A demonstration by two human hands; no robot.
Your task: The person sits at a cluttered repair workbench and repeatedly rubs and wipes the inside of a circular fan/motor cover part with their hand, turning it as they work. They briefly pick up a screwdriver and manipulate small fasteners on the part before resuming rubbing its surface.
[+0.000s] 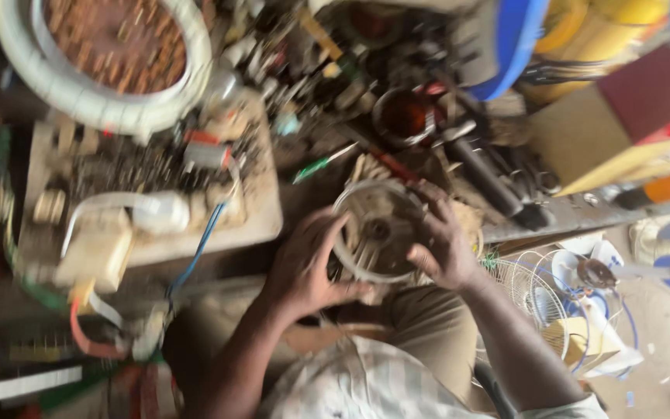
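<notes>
Both hands were on the round motor part (378, 230), a dark disc with a pale rim, held over the person's lap. The left hand (304, 264) cupped its near-left edge, fingers curled around the rim; the right hand (440, 240) clasped the far-right edge, fingers bent over the top. The picture was blurred, so finer grip detail could not be told. Just beyond the hands lay a green-handled screwdriver (316, 167) and a red-handled tool (393, 164), crowding the cluttered bench. Left of the left hand sat a wooden board (261, 221) with a blue wire (203, 240). Right of the right hand stood a wire fan guard (517, 283).
</notes>
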